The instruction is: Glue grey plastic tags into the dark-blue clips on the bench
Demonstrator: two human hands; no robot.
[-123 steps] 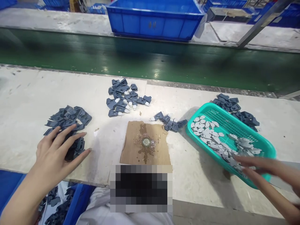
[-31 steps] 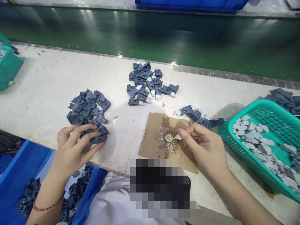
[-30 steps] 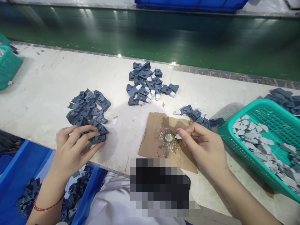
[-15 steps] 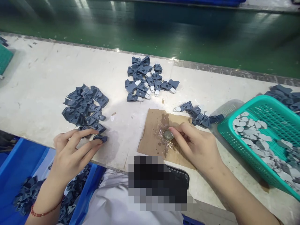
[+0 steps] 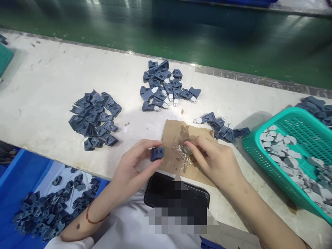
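Observation:
Between its fingers my left hand (image 5: 138, 166) holds a dark blue-grey plastic part (image 5: 157, 154), just left of a piece of brown cardboard (image 5: 169, 138). My right hand (image 5: 216, 157) pinches a small round greyish disc (image 5: 186, 149) against the wet, glistening middle of that cardboard. A pile of similar blue-grey parts (image 5: 93, 116) lies to the left. Farther back, a second pile (image 5: 160, 83) includes several parts with pale grey pieces attached. A smaller group of such joined parts (image 5: 223, 129) lies behind my right hand.
A green basket (image 5: 249, 147) of pale and darker grey pieces stands at the right. The blue bin (image 5: 15, 180) at lower left holds many blue-grey parts. A black phone (image 5: 155, 190) lies at the table's front edge. A green surface (image 5: 103, 31) runs behind the table.
My left hand has moved right from the left pile to the cardboard's edge, carrying one blue-grey part. My right hand remains over the cardboard with the disc.

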